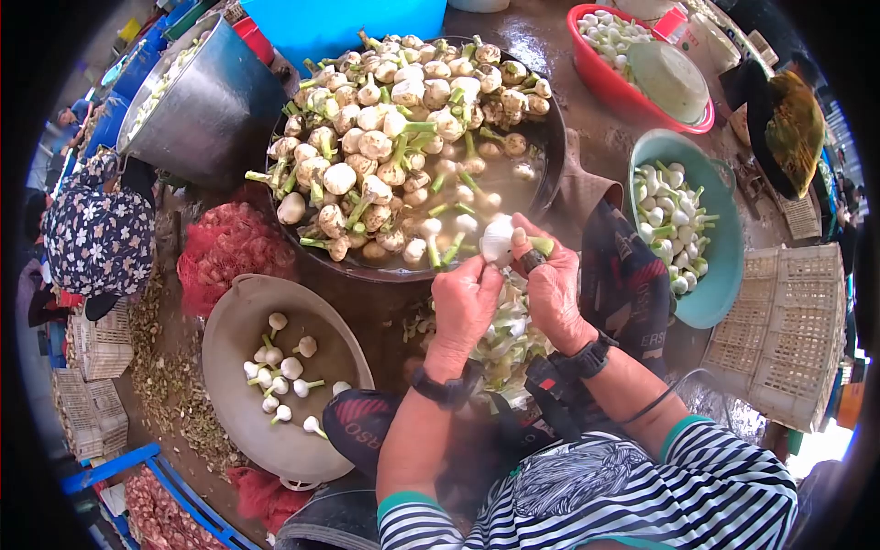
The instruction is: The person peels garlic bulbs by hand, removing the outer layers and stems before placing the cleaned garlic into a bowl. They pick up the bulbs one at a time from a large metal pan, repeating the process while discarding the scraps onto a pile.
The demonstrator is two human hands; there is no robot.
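Observation:
Over the near edge of a wide dark basin (550, 174), my left hand (466, 298) is closed on a white garlic bulb (498, 240) with a short green stem (542, 246). My right hand (553, 291) is closed beside it, its thumb against the bulb. A small dark tool (532, 261) shows in the right fingers; its blade, if any, is hidden. Soil-stained garlic bulbs (376, 145) heap up in the basin, and a few float in its murky water. Pale peeled leaves and skins (509, 344) lie below my hands, between my knees.
At left, a grey metal bowl (225, 367) holds several clean bulbs. On the right stand a teal basin (720, 284) of trimmed garlic, a red basin (587, 69) and plastic crates (779, 321). A large metal pot (206, 105), a red net sack (234, 252) and another person (101, 229) are at left.

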